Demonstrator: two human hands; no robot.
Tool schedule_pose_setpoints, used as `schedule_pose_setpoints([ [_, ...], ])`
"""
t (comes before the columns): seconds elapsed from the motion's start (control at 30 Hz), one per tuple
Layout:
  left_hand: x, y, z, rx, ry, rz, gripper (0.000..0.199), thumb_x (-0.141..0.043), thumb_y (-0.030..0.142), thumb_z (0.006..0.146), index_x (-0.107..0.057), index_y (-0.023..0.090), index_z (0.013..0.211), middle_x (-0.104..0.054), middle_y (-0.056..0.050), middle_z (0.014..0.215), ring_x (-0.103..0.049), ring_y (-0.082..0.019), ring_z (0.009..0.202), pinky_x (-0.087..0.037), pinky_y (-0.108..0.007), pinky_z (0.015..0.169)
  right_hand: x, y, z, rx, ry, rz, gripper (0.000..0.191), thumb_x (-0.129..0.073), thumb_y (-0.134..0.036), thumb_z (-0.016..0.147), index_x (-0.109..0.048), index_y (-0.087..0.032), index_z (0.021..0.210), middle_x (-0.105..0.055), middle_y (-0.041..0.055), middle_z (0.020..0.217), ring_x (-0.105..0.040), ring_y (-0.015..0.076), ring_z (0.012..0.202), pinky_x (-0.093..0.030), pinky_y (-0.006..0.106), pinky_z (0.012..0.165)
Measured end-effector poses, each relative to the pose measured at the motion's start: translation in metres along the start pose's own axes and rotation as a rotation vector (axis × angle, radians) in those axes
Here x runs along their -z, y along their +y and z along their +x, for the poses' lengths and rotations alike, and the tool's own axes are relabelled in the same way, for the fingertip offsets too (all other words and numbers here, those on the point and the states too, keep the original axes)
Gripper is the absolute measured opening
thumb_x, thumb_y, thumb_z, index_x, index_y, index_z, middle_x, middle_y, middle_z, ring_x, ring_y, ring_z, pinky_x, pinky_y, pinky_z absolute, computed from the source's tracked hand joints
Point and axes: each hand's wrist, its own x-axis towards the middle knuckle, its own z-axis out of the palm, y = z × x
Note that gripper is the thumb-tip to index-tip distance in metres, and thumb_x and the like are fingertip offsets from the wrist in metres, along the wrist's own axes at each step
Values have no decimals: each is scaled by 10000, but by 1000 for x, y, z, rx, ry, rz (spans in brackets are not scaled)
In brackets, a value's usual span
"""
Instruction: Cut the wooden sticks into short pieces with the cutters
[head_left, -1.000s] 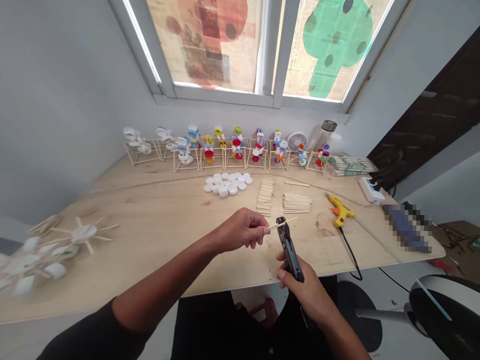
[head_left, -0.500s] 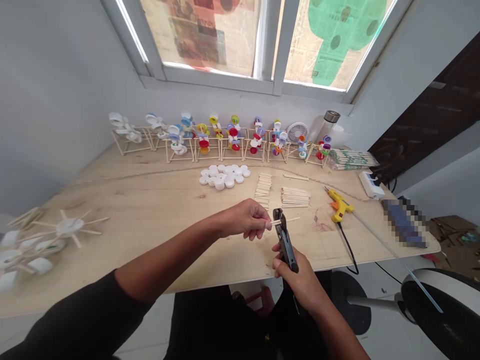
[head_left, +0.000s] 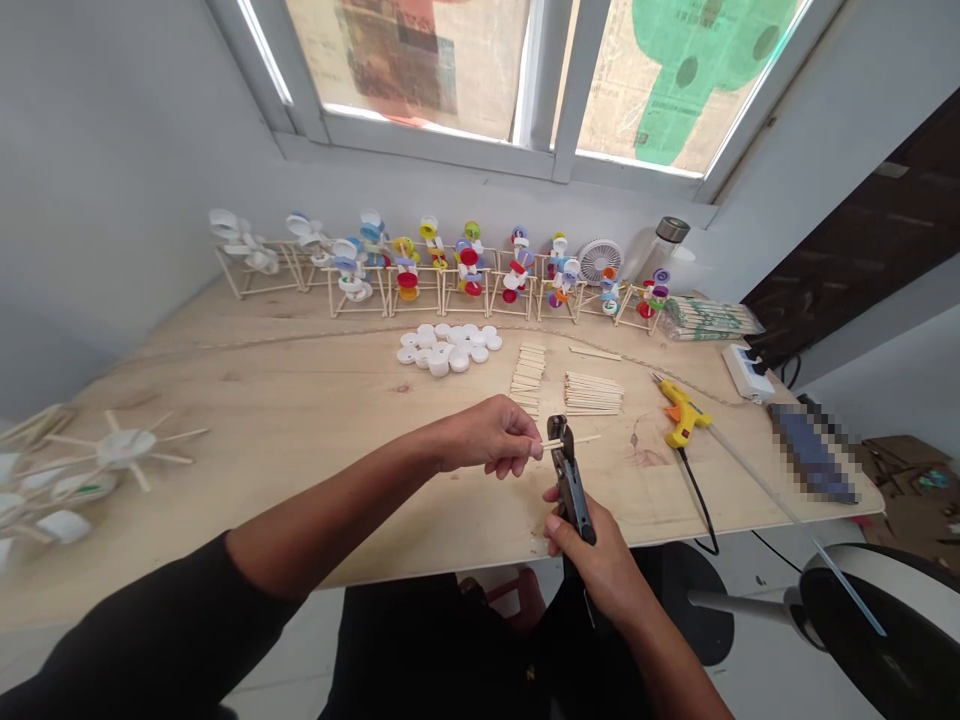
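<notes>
My left hand (head_left: 511, 438) pinches a thin wooden stick (head_left: 586, 438), which runs to the right through the jaws of a cutting tool. The stick's free end sticks out past the jaws. In my right hand (head_left: 600, 555) I grip the dark handles of this pruner-like cutter (head_left: 571, 485), its head pointing up and away from me. Beyond the hands lie two piles of short cut sticks, one pile (head_left: 528, 372) at left and another (head_left: 593, 393) at right. A single stick (head_left: 595, 353) lies behind the right pile.
White bottle caps (head_left: 448, 348) lie mid-table. Colourful cap wheels on stick frames (head_left: 468, 270) line the back. A yellow glue gun (head_left: 682, 412) with a cable lies at right. Spoked stick pieces (head_left: 127, 449) are at far left. A bagged stick bundle (head_left: 712, 317) sits back right.
The camera view has shifted slightly. My hands, the stick and the cutter keep almost the same position, with the stick still between the jaws.
</notes>
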Motion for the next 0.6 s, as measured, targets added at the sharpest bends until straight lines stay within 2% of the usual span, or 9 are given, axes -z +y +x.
schedule_pose_setpoints([
  [0.6, 2, -2, 3, 15, -12, 12, 210, -566, 329, 698, -578, 123, 662, -568, 18, 498, -467, -65, 400, -311, -169, 374, -3, 4, 3, -10, -17, 58, 284, -489, -372, 809, -516, -154, 991, -520, -18, 646, -532, 148, 611, -430, 282, 644],
])
